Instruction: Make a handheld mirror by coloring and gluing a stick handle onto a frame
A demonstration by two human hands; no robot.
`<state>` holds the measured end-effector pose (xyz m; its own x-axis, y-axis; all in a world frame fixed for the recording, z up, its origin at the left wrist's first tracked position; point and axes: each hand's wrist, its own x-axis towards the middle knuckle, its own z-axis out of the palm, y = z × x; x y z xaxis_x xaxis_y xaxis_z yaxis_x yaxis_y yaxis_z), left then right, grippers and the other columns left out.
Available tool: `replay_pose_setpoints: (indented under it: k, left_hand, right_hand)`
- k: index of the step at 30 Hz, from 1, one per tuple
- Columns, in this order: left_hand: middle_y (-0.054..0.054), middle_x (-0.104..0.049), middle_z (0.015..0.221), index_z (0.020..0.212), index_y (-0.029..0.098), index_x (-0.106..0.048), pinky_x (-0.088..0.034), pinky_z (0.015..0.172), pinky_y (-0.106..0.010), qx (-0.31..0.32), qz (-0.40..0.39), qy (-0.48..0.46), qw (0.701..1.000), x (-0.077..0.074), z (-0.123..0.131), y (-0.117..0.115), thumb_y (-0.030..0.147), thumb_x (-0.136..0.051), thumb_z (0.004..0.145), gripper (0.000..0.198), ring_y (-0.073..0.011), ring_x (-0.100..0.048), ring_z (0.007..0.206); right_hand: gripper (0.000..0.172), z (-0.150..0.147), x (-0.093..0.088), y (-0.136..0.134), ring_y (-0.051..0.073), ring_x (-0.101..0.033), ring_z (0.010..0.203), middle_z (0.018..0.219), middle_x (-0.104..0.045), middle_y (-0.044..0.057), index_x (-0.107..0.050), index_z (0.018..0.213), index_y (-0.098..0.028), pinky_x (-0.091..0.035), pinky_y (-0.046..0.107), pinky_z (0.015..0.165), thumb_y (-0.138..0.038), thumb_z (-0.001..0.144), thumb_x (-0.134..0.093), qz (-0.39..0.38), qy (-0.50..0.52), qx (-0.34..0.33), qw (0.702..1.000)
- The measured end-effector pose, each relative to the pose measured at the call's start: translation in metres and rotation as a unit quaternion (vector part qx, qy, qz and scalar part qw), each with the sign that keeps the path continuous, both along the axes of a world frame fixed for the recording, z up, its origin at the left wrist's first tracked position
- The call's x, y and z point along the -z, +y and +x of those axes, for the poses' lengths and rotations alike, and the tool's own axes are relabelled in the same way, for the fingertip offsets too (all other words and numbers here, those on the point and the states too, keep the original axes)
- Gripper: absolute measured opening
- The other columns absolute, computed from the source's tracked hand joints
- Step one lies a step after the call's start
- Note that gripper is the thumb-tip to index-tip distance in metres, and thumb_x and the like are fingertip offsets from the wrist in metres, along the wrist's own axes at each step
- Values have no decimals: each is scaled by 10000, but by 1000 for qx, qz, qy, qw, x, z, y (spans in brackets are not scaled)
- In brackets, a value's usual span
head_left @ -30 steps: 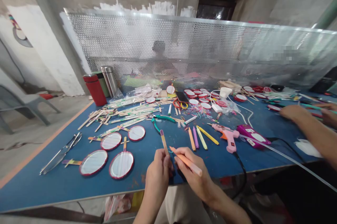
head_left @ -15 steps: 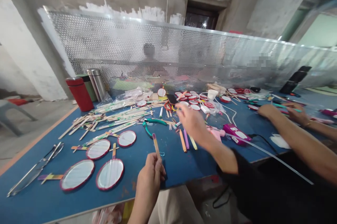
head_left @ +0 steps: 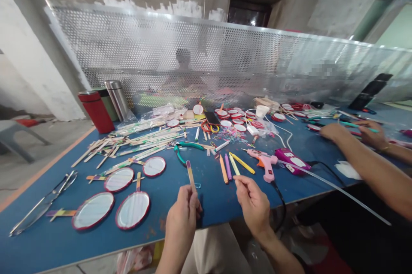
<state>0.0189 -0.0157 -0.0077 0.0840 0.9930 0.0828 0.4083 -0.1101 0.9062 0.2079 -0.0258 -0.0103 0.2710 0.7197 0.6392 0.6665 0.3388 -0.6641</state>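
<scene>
My left hand point(head_left: 183, 212) is closed around the lower part of a wooden craft stick point(head_left: 191, 175), which points up and is coloured purple at its tip. At the near end of a pale yellow marker point(head_left: 234, 164), my right hand point(head_left: 252, 201) pinches with thumb and forefinger. Orange point(head_left: 223, 170), purple point(head_left: 228, 167) and bright yellow point(head_left: 243, 163) markers lie beside it. A small blue clip point(head_left: 197, 185) sits just right of the held stick. Left of my hands are several round, red-rimmed white discs with stick handles, such as the nearest disc point(head_left: 133, 210).
A pink glue gun point(head_left: 264, 162) lies right of the markers. Teal-handled pliers point(head_left: 180, 154), loose craft sticks point(head_left: 151, 145) and a phone point(head_left: 212, 118) lie farther back. A red flask point(head_left: 96, 112) stands at the far left. Another person's arm point(head_left: 363, 158) reaches in from the right.
My right hand has come back from over the middle of the table to the pale yellow marker, uncovering the bright yellow marker and glue gun. My left hand still holds the craft stick.
</scene>
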Motion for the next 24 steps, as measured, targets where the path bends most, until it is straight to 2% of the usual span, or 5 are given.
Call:
replay_pose_setpoints:
  k: [9, 13, 16, 20, 24]
  left_hand:
    - [32, -628, 591, 879, 241, -520, -458, 531, -264, -3, 14, 4, 1000, -1, -1, 1, 440, -384, 894, 242, -169, -610, 502]
    - [31, -633, 595, 883, 237, -514, -465, 522, -262, 2, 21, 4, 1000, 1, -1, 2, 440, -383, 896, 242, -166, -615, 497]
    - [34, -636, 604, 871, 238, -499, -463, 537, -260, 0, 22, 20, 1000, 1, -1, 1, 430, -375, 906, 232, -159, -617, 509]
    - [32, -643, 593, 789, 243, -478, -457, 546, -250, 4, 14, 27, 1000, 0, -1, 1, 423, -393, 900, 228, -153, -615, 516]
    - [28, -650, 592, 765, 248, -480, -445, 549, -247, 15, 6, 30, 999, -1, -2, 2, 442, -382, 902, 257, -158, -612, 522]
  right_hand:
    - [276, 0, 1, -9, 90, -446, 409, 480, -460, -63, -513, 671, -217, -358, 197, 418, -304, 930, -474, 0, 0, -23, 1000]
    - [191, 2, -1, -9, 95, -470, 414, 505, -496, -61, -568, 773, -209, -378, 197, 424, -285, 925, -480, -9, 14, -86, 996]
    - [152, 3, 1, -9, 97, -474, 412, 523, -527, -57, -597, 826, -205, -383, 198, 419, -297, 912, -512, -10, 42, -59, 997]
    - [322, 2, 2, -11, 86, -423, 398, 464, -448, -62, -519, 630, -210, -339, 197, 408, -326, 928, -483, -7, 53, -34, 998]
    - [333, -12, -1, -10, 84, -437, 413, 478, -440, -62, -568, 684, -196, -368, 195, 443, -323, 958, -429, -27, 78, -81, 993]
